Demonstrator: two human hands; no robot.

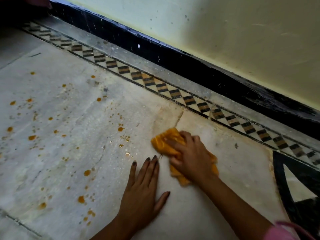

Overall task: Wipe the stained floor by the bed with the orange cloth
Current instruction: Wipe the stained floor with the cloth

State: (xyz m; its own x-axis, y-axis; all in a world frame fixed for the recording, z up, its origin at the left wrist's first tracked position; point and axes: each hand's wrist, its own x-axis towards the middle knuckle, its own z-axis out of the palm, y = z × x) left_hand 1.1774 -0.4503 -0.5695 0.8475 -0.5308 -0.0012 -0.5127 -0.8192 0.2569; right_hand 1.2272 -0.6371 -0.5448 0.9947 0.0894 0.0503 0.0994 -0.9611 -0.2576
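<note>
The right hand (188, 158) is clamped over the orange cloth (166, 141), fingers curled around the bunched fabric and pressing it onto the marble floor (199, 213). The cloth is crumpled into a longish wad, somewhat blurred. Its long axis runs on a slant, roughly in line with the forearm behind the grip. One end pokes out past the fingertips, pointing away from the person, and the other end spreads out under the heel of the hand and the wrist. Just beside the grip, on its thumb side, the left hand (143, 191) lies palm down on the bare floor with its fingers straight and spread, holding nothing. Its fingertips come close to the cloth without touching it. Orange stains (121, 129) start a short way beyond the left hand and scatter farther out on that side as drops and splashes, the nearest ones wet and shiny. A thin crack (179, 118) in the marble runs from the cloth's far end toward a border band (155, 84) of dark and tan diamonds. Beyond that band, farther from the grip, a black skirting (173, 56) meets a pale wall (242, 32). On the little-finger side of the grip, well apart from it, is a black triangular inlay (280, 179). A pink sleeve (285, 231) covers the right arm near the frame's edge.
</note>
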